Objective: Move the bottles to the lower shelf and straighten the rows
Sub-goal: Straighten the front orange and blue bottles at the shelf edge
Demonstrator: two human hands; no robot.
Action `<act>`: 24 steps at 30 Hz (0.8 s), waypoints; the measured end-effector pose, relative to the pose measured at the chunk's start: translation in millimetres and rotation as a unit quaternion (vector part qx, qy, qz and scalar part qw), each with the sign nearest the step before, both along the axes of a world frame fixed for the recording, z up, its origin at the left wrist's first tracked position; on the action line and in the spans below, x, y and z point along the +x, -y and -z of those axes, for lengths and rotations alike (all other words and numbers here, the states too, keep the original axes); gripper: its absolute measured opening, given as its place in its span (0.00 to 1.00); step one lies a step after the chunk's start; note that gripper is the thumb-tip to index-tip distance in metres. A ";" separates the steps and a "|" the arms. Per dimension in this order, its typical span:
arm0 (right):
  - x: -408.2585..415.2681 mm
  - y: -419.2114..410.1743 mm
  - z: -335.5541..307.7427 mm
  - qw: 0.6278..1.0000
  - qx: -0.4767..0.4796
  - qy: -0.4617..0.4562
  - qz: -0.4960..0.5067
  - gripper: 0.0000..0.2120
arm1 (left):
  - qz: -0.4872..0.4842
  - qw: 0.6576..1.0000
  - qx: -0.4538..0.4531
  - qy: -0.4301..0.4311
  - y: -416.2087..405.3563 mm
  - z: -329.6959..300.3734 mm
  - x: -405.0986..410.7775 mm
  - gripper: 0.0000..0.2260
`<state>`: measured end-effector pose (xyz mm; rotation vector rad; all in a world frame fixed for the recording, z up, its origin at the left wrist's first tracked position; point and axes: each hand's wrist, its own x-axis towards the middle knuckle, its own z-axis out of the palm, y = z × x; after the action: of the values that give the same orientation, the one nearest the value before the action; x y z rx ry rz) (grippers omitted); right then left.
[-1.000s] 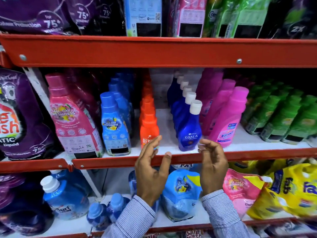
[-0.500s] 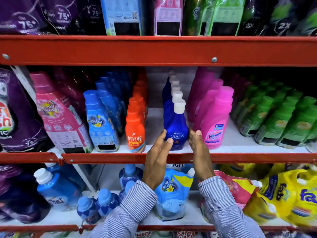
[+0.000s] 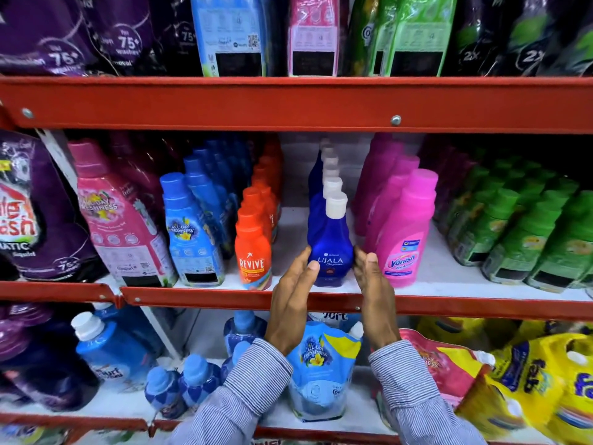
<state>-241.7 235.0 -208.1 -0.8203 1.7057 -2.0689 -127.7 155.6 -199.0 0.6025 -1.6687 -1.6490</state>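
Shelf edge: the red front lip of the middle shelf is crossed by both wrists.
Open room: a strip of bare white shelf is seen between the orange Revive row and the blue Ujala row; a narrower gap lies between that row and the pink Vanish row.
Lower shelf: blue pouches, small blue bottles and yellow pouches are held there, loosely arranged.
Task bottle: the front Ujala bottle stands upright at the shelf's front edge.
Left hand: raised, fingers extended, fingertips laid against the bottle's left side.
Right hand: flat, fingers straight, set against its right side.
Grip: the bottle is pressed between two open palms, not wrapped by either.
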 end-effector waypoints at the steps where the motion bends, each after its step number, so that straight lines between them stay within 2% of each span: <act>1: -0.5 0.3 0.8 1.000 -0.004 0.001 0.001 0.25 | 0.002 1.000 -0.002 0.001 0.4 0.3 0.2 0.36; 11: -3.3 -1.2 8.1 1.000 -0.004 -0.011 0.017 0.31 | 0.000 0.999 -0.040 -0.018 -0.5 4.1 -1.1 0.35; 13: -2.5 -8.5 7.1 0.998 -0.016 -0.029 0.055 0.31 | -0.047 0.995 -0.082 -0.024 -5.8 2.1 0.2 0.36; 17: -11.0 -36.5 1.5 0.981 -0.081 -0.055 0.170 0.23 | -0.121 0.969 -0.204 -0.070 -20.2 1.8 -5.0 0.26; 19: -23.1 -47.9 -0.8 0.965 -0.108 -0.056 0.233 0.19 | -0.106 0.967 -0.213 -0.087 -31.9 1.5 -13.8 0.21; 21: -38.5 -55.1 -3.7 0.953 -0.106 -0.061 0.276 0.16 | -0.072 0.973 -0.209 -0.067 -44.4 1.6 -26.9 0.19; 24: -65.7 -59.4 -3.0 0.961 -0.063 -0.053 0.262 0.20 | -0.004 0.987 -0.158 -0.005 -58.9 1.0 -46.3 0.24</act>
<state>-307.4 294.4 -205.1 -0.5607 2.0376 -2.5357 -173.9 214.4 -200.1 0.4410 -1.8660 -1.3403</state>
